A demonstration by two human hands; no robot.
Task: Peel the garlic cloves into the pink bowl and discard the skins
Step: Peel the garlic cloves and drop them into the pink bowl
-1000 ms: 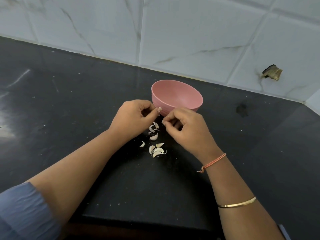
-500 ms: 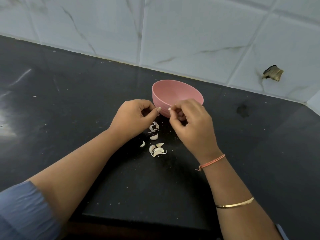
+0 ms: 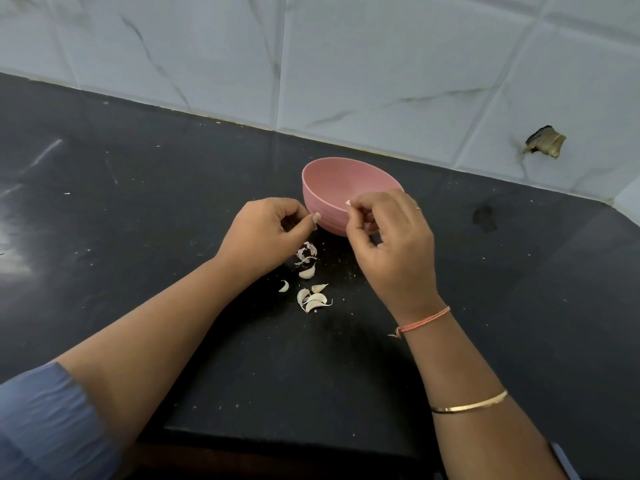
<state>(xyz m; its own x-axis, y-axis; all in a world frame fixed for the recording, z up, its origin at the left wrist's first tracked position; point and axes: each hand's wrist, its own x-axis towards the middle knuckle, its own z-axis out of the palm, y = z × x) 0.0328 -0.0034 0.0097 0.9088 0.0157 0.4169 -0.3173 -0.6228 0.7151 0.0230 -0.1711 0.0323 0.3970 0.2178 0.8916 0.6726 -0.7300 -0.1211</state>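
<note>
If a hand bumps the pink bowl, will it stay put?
Probably not. The pink bowl looks like thin plastic with no cloves showing inside, so likely light. It narrows toward its base on the glossy counter, so the right hand, pinching a garlic piece at its rim, might slide or tip it.

Black countertop (image 3: 138,188) – marbled wall tiles (image 3: 381,64) behind.

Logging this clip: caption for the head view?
Right hand pinches a garlic piece at the bowl; left hand curled beside it; cloves on counter.
</note>
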